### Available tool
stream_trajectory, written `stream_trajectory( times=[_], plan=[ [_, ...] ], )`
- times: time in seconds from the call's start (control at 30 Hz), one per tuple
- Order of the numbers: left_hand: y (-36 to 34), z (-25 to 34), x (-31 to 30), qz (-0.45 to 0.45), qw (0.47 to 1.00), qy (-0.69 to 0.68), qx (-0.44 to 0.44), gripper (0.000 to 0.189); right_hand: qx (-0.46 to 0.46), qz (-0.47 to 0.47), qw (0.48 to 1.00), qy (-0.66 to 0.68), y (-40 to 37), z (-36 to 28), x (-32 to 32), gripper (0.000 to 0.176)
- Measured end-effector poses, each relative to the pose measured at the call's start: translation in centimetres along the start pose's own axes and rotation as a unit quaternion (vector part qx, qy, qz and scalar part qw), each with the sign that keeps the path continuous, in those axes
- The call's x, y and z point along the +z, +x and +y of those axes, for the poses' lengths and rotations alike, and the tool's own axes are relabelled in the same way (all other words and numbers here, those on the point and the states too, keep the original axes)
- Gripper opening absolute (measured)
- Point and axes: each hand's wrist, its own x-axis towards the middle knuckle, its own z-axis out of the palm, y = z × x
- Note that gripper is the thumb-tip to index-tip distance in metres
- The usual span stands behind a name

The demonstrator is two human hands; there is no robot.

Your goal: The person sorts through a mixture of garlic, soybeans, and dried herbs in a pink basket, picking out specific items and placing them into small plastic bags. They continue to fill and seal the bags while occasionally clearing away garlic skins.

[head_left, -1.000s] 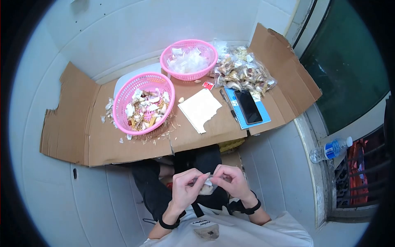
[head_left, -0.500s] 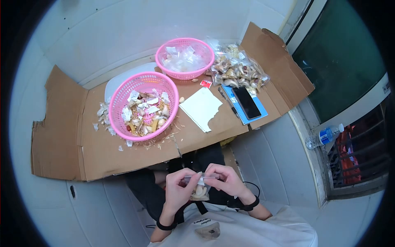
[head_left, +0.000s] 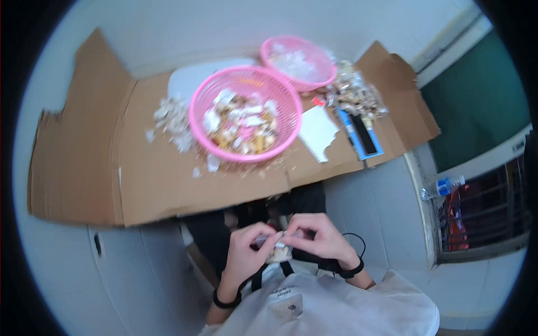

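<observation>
Low in front of my body, a small clear plastic bag (head_left: pixel 278 256) with pale pieces inside is held upright by its top edge. My left hand (head_left: pixel 246 248) pinches the left end of that edge between thumb and fingers. Its right end is pinched by my right hand (head_left: pixel 320 239), the two sets of fingertips close together. Exactly what the fingertips do at the bag's mouth is blurred. On the table beyond, a large pink basket (head_left: pixel 197 133) contains mixed dried pieces and white packets.
A cardboard sheet (head_left: pixel 157 193) covers the table. Behind are a second pink basket (head_left: pixel 332 74) with clear bags and a pile of filled bags (head_left: pixel 358 95). Torn paper (head_left: pixel 316 133), a phone (head_left: pixel 365 136) on a blue notebook (head_left: pixel 374 152), and white scraps (head_left: pixel 172 120) lie about. A bottle (head_left: pixel 444 187) rests on the sill.
The head view has swung, so the baskets and table appear farther right and higher. My hands have drawn closer together along the bag's top, still gripping it.
</observation>
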Motion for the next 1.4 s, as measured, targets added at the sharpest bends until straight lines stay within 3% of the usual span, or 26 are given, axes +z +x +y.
stream_trajectory(
  times=[0.07, 0.2, 0.33, 0.4, 0.5, 0.53, 0.6, 0.67, 0.7, 0.8, 0.87, 0.9, 0.93, 1.0, 1.03, 1.07, 1.13, 1.17, 1.2, 1.27, 1.33, 1.4],
  plan=[
    [-0.3, 0.1, -0.8, 0.016, 0.999, 0.029, 0.018, 0.008, -0.012, 0.018, 1.0, 0.0, 0.3, -0.2, 1.0, 0.01],
    [-1.4, 0.2, -1.9, 0.035, 0.999, 0.003, 0.029, 0.009, 0.051, 0.054, 0.988, 0.137, -0.3, -0.3, 3.0, 0.008],
    [-2.5, -0.8, -1.5, 0.048, 0.998, -0.014, 0.044, 0.011, 0.035, 0.052, 0.989, 0.137, -1.0, 0.6, 3.7, 0.008],
    [-3.0, -1.3, -1.1, 0.048, 0.992, -0.119, 0.005, 0.01, 0.035, 0.066, 0.986, 0.147, -1.3, 0.5, 3.9, 0.008],
    [-3.1, -1.2, -1.2, 0.035, 0.985, -0.157, -0.057, 0.013, 0.039, 0.085, 0.978, 0.189, -1.3, 1.1, 3.8, 0.008],
    [-3.3, -1.3, -1.4, 0.03, 0.991, -0.108, -0.069, 0.017, 0.017, 0.073, 0.972, 0.223, -1.4, 2.1, 3.6, 0.014],
    [-3.0, -0.6, -1.4, 0.045, 0.988, -0.128, -0.067, 0.019, -0.038, 0.027, 0.99, 0.134, -0.9, 4.3, 3.5, 0.047],
    [-2.2, 0.0, -0.9, 0.083, 0.987, -0.127, -0.042, 0.021, 0.002, -0.045, 0.99, 0.132, -1.6, 5.3, 4.1, 0.08],
    [-1.8, -0.2, -0.7, 0.094, 0.985, -0.141, -0.033, 0.022, 0.03, -0.072, 0.984, 0.161, -1.9, 4.7, 4.4, 0.082],
    [-0.7, 0.0, 0.0, 0.029, 0.982, -0.188, -0.011, 0.027, 0.094, -0.044, 0.981, 0.164, -2.7, 3.9, 3.6, 0.051],
    [1.0, 1.9, 2.2, 0.129, 0.969, -0.196, 0.077, 0.054, 0.025, -0.011, 0.987, 0.156, -2.9, 4.3, 0.7, 0.036],
    [1.5, 1.7, 1.8, 0.109, 0.978, -0.142, 0.103, 0.076, 0.037, 0.029, 0.983, 0.177, -2.8, 3.7, -1.5, 0.032],
    [2.0, 2.4, 2.3, 0.159, 0.967, -0.131, 0.146, 0.052, 0.044, 0.072, 0.979, 0.188, -2.5, 3.2, -4.1, 0.028],
    [2.4, 2.6, 2.0, 0.037, 0.958, -0.22, 0.182, 0.024, 0.028, 0.13, 0.985, 0.106, -1.5, 4.6, -11.2, 0.021],
    [2.6, 4.4, 2.3, -0.051, 0.944, -0.288, 0.153, 0.029, 0.033, 0.149, 0.987, 0.04, -0.5, 5.7, -15.4, 0.023],
    [2.6, 5.2, 2.9, -0.164, 0.918, -0.341, 0.117, 0.047, 0.055, 0.204, 0.977, 0.024, 1.1, 5.4, -18.1, 0.025],
    [2.9, 5.6, 5.2, -0.389, 0.802, -0.443, 0.094, 0.064, 0.052, 0.272, 0.961, -0.007, 4.1, 7.5, -25.3, 0.024],
    [2.9, 6.9, 6.6, -0.448, 0.77, -0.45, 0.062, 0.076, 0.012, 0.311, 0.95, -0.022, 5.6, 9.6, -29.3, 0.024],
    [2.5, 6.4, 8.9, -0.491, 0.717, -0.49, 0.073, 0.078, -0.008, 0.36, 0.933, -0.016, 7.0, 9.9, -32.1, 0.024],
    [2.2, 7.1, 11.6, -0.536, 0.697, -0.471, 0.066, 0.079, -0.021, 0.438, 0.898, 0.024, 9.2, 9.3, -37.0, 0.025],
    [1.5, 6.9, 13.8, -0.566, 0.637, -0.522, 0.036, 0.073, -0.061, 0.451, 0.89, 0.039, 11.0, 8.7, -40.0, 0.027],
    [1.5, 6.8, 14.7, -0.575, 0.631, -0.521, -0.001, 0.075, -0.017, 0.412, 0.906, 0.094, 12.5, 8.8, -42.2, 0.027]
  ],
)
